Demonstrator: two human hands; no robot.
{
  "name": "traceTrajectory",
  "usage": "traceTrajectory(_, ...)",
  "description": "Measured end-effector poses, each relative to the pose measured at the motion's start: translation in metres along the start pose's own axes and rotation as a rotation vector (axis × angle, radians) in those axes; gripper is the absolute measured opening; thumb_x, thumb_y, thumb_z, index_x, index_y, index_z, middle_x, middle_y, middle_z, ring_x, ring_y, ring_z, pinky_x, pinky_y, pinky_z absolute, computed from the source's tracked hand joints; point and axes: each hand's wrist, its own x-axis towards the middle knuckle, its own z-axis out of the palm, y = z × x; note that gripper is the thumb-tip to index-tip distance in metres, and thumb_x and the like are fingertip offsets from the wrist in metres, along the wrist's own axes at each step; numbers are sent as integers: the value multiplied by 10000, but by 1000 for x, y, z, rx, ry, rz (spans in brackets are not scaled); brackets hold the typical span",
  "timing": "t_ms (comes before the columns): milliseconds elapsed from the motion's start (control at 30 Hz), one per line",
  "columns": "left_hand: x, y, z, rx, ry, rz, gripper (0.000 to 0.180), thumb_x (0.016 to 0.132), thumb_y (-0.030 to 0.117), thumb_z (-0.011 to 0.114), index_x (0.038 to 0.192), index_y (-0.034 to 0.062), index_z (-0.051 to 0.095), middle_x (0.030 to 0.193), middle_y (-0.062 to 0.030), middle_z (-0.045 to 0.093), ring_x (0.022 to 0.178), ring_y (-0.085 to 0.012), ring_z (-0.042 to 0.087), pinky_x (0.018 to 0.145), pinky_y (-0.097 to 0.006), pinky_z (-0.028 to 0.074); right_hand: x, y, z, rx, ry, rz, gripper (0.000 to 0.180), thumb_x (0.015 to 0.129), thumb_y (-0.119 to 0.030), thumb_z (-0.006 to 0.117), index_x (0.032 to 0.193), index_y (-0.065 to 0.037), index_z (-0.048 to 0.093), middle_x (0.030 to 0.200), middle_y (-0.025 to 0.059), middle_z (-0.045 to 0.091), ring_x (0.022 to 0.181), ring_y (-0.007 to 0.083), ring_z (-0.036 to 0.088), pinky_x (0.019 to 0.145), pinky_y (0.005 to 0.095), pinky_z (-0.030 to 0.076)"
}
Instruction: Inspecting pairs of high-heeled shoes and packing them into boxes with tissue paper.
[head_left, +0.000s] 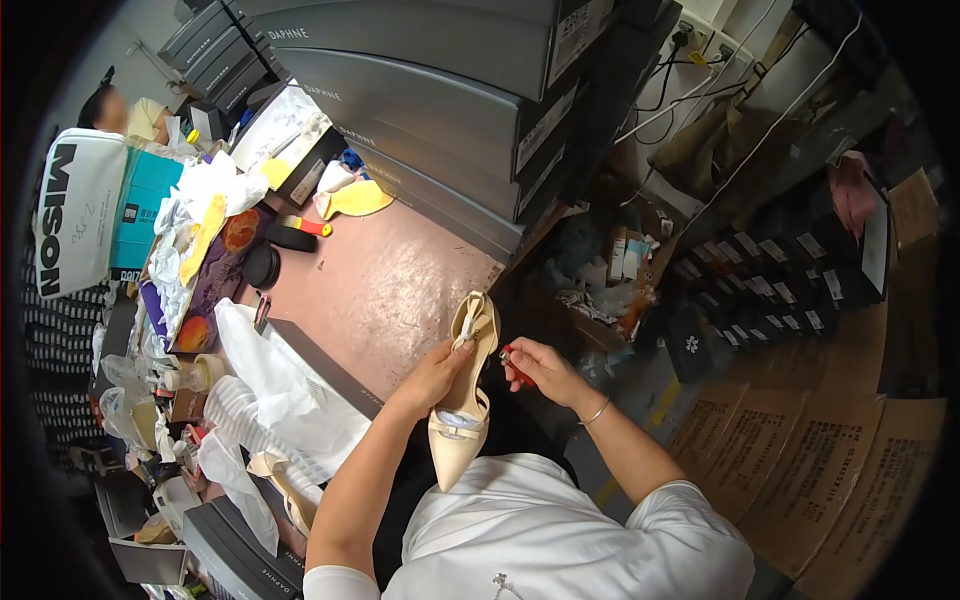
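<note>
My left hand is closed around the middle of a cream pointed-toe slingback shoe, its toe turned down toward my lap and its heel end up. Clear-looking filler shows in the toe opening, and a thin bow crosses its front. Just right of the shoe, my right hand grips a small red lighter with a metal tip, mostly covered by the fingers. The lighter is apart from the shoe. At lower left, a second cream shoe lies beside white tissue paper and an open grey shoebox.
Grey shoeboxes are stacked at the far side of the pinkish table. A black round tin, a yellow cloth and crumpled paper sit leftward. Flattened cardboard and a cluttered bin stand right. Another person is at far left.
</note>
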Motion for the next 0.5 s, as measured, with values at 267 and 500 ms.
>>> traceTrajectory(267, 7, -6, 2, 58, 7, 31, 353, 989, 380, 461, 1092, 50, 534, 825, -38, 591, 699, -112, 573, 633, -262, 493, -2, 12, -10, -17, 84, 60, 461, 1005, -439, 379, 880, -36, 564, 699, -16, 484, 558, 41, 427, 489, 172, 363)
traceTrajectory(500, 9, -11, 0, 96, -20, 11, 439, 984, 409, 464, 1140, 2, 522, 897, -52, 584, 793, -118, 541, 714, -272, 468, 1, 11, -8, -331, 297, 57, 560, 973, -459, 412, 686, -13, 593, 568, 4, 503, 533, 84, 469, 519, 258, 393)
